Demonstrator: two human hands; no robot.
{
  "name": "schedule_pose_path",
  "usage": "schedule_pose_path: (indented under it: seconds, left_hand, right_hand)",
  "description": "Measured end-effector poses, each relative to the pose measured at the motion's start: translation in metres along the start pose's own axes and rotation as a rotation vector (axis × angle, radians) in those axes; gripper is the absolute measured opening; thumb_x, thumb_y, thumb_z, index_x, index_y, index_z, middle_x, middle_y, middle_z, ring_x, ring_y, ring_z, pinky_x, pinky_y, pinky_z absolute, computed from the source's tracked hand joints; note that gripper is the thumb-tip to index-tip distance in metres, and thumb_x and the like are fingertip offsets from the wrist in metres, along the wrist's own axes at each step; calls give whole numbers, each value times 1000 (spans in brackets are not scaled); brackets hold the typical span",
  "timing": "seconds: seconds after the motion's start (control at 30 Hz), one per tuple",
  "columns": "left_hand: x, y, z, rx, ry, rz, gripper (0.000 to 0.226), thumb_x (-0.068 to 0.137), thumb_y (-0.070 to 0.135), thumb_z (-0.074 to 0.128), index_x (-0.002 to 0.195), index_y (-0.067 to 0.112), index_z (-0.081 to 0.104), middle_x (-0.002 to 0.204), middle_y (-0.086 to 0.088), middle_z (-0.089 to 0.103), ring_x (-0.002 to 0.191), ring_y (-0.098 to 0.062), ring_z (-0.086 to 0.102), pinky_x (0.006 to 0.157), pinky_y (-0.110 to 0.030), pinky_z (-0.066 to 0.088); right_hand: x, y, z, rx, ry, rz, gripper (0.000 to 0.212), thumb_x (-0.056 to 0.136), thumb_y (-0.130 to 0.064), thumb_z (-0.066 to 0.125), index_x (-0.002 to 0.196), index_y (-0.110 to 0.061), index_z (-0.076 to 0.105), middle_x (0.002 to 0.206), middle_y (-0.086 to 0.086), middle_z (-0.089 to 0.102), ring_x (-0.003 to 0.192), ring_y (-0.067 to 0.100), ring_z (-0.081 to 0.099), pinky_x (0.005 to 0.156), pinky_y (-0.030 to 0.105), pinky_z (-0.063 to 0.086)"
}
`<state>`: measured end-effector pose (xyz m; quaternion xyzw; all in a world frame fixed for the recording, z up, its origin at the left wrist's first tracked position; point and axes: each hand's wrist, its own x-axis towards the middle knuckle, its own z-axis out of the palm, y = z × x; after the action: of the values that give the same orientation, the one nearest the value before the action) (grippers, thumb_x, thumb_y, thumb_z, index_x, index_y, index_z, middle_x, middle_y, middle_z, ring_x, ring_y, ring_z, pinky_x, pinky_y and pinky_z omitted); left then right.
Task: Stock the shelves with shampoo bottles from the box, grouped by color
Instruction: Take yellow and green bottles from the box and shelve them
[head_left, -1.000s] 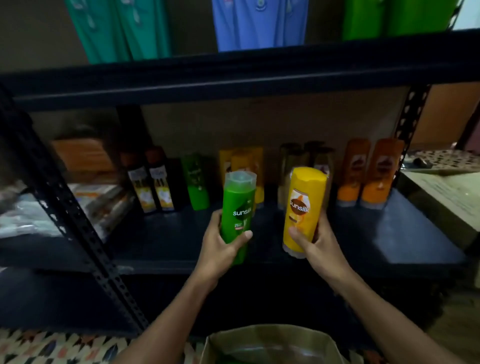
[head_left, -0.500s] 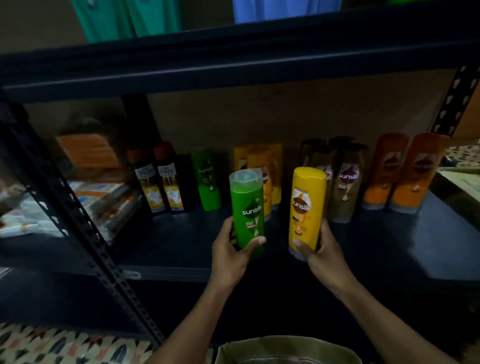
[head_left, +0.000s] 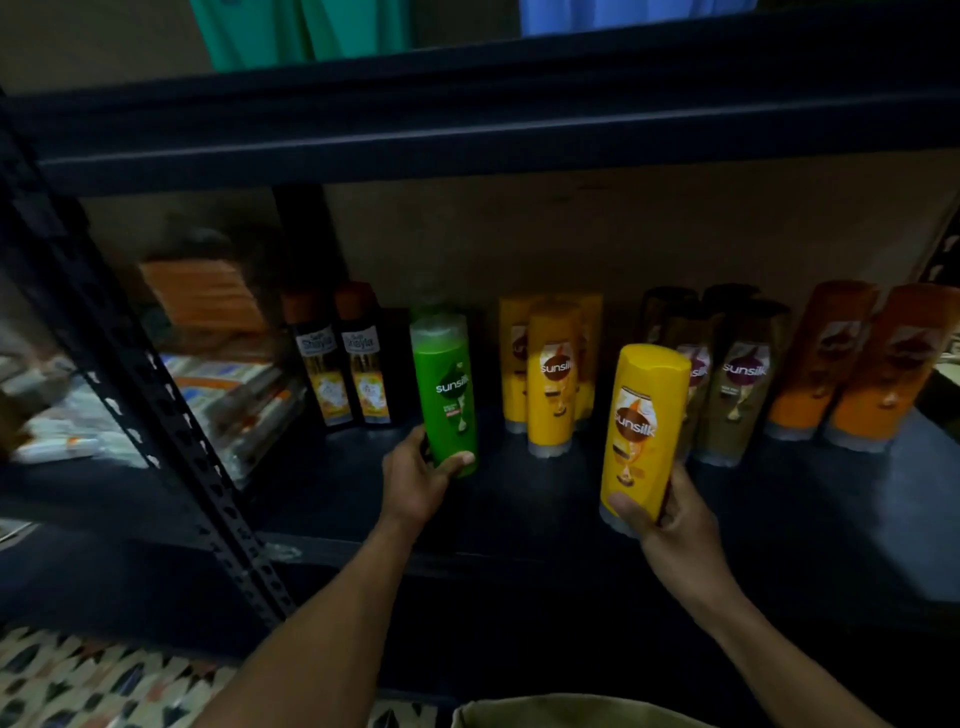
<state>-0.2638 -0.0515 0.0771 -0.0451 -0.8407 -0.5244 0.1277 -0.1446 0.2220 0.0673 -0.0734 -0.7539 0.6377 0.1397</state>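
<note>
Left hand (head_left: 415, 483) is gripping the green bottle (head_left: 447, 395) low on its body, thumb across the front near the base and fingers wrapping behind. The bottle is standing upright above the hand, clear cap on top, over the middle depth of the shelf (head_left: 519, 499). Cannot tell whether its base is touching the board.

Right hand (head_left: 670, 525) is holding the yellow bottle (head_left: 641, 426) by its lower end, thumb pressing the front and fingers curling round the right side. This bottle is rising up and slightly rightward from the hand, clear cap at the bottom, closer to the shelf's front edge than the green one. The two held bottles are sitting well apart.

Outward along the back edge of the shelf, rows are standing by colour:
- Two black bottles (head_left: 340, 364) with orange caps are just left of the green bottle.
- A cluster of yellow bottles (head_left: 553, 379) is showing between the two held ones.
- Brown bottles (head_left: 737, 384) are just behind and to the right of the held yellow bottle.
- Orange bottles (head_left: 852, 364) are nearing the right corner.

A perforated post (head_left: 156, 395) is slanting past the shelf's left end, with blurred packets (head_left: 234, 384) lying beyond it. The rim of the box (head_left: 571, 714) is showing at the bottom of the view, between the forearms.
</note>
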Motion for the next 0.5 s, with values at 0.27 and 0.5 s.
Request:
schedule_pose_path:
  seconds: [0.27,0.5]
  left_hand:
    - [34,-7,13,98,64,-72,53,83,22,86,126,1,65,122,-13,65,110,-25,64,82,-22,44]
    - [44,-19,9,69,6,-96,51,81,20,87,127,7,67,118,-7,73,107,-19,68,93,-33,56]
  right_hand:
    - [1,2,0,32,-14,-4,60,73,-49,77,128,-46,53,125,-15,66,116,12,64,101,46,53]
    - [3,4,1,46,-33,-15,52,72,-52,77,120,-51,56,121,-16,69,113,9,66,96,40,54]
